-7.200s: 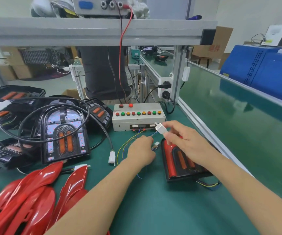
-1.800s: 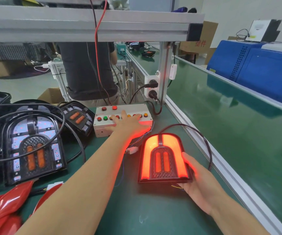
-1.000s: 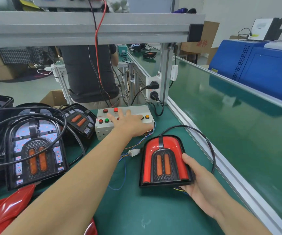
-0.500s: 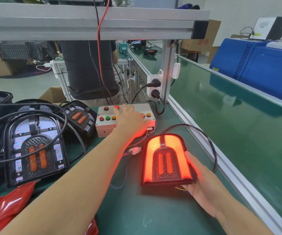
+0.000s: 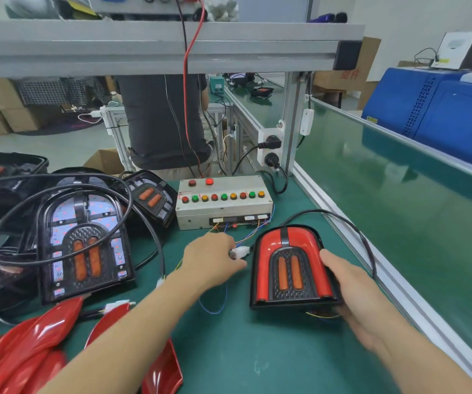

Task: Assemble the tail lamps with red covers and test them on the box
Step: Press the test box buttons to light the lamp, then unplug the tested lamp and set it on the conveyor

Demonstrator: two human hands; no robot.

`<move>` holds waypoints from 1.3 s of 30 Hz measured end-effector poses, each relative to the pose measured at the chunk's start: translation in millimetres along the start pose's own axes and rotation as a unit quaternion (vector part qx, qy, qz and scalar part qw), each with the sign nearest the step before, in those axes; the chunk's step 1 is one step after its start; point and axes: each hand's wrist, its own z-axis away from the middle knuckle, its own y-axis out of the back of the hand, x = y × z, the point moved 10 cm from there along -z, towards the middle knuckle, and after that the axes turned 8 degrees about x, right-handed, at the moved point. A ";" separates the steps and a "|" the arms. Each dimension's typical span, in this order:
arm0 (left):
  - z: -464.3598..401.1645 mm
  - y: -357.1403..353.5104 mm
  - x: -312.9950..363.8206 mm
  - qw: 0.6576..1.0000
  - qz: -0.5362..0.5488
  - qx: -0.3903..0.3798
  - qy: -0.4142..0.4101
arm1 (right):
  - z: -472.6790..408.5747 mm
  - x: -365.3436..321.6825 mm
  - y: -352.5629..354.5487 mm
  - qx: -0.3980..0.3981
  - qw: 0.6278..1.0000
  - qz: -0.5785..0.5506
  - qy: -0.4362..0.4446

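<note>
A tail lamp (image 5: pixel 288 265) with its red cover fitted lies unlit on the green mat. My right hand (image 5: pixel 351 297) grips its right edge from the side and beneath. My left hand (image 5: pixel 212 258) pinches the white connector (image 5: pixel 239 252) just left of the lamp, where thin coloured wires run to the beige test box (image 5: pixel 223 203) with its row of coloured buttons. One red light on the box top glows. A black cable loops from the lamp's far end round its right side.
Uncovered lamp bases (image 5: pixel 83 245) with black cables pile up at left. Loose red covers (image 5: pixel 24 354) lie at the near left. A metal frame post with sockets (image 5: pixel 270 149) stands behind the box. A conveyor rail (image 5: pixel 371 263) runs along the right. A person stands beyond the bench.
The lamp has gone from lit to dark. My left hand came off the box's buttons and moved back to the white connector. My right hand stays on the lamp.
</note>
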 end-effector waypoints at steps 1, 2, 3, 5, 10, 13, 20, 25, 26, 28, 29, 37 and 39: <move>-0.3 -0.1 -0.7 1.000 0.000 0.019 0.010 | -1.4 -7.2 6.8 0.032 0.998 0.038 0.025; -1.0 0.7 -2.0 0.999 0.002 0.036 0.018 | -2.0 -18.3 13.9 0.067 0.992 0.083 0.063; -1.5 2.4 -3.7 0.998 0.006 0.050 0.023 | -0.8 -32.8 19.7 0.100 0.980 0.134 0.112; -1.5 8.6 -7.0 0.997 0.020 0.075 0.026 | 9.0 -69.1 18.6 0.140 0.933 0.231 0.239; 7.1 43.2 -4.4 0.983 0.029 0.179 -0.007 | 21.9 -114.6 -53.7 0.079 0.781 0.443 0.433; 18.4 63.0 7.8 0.970 0.049 0.234 -0.044 | 10.8 -108.1 -98.9 0.011 0.734 0.514 0.444; 29.7 71.8 9.0 0.960 0.059 0.268 -0.062 | 0.8 -104.6 -125.9 -0.052 0.712 0.520 0.469; 27.6 58.0 15.5 0.969 -0.067 0.234 -0.050 | 7.1 -101.4 -132.2 -0.047 0.675 0.548 0.491; 27.3 55.9 17.0 0.969 -0.087 0.227 -0.048 | 7.6 -100.7 -132.7 -0.044 0.666 0.557 0.494; 25.8 54.0 18.9 0.968 -0.116 0.221 -0.039 | 7.2 -99.9 -133.1 -0.040 0.658 0.567 0.494; 24.7 53.5 19.7 0.967 -0.125 0.218 -0.033 | 6.1 -99.8 -132.8 -0.039 0.657 0.571 0.490; 25.0 47.9 24.8 0.971 -0.136 0.196 -0.021 | 4.9 -99.2 -132.6 -0.034 0.659 0.573 0.486; 24.5 44.4 25.2 0.973 -0.136 0.185 -0.017 | 5.9 -98.6 -133.9 -0.031 0.654 0.575 0.491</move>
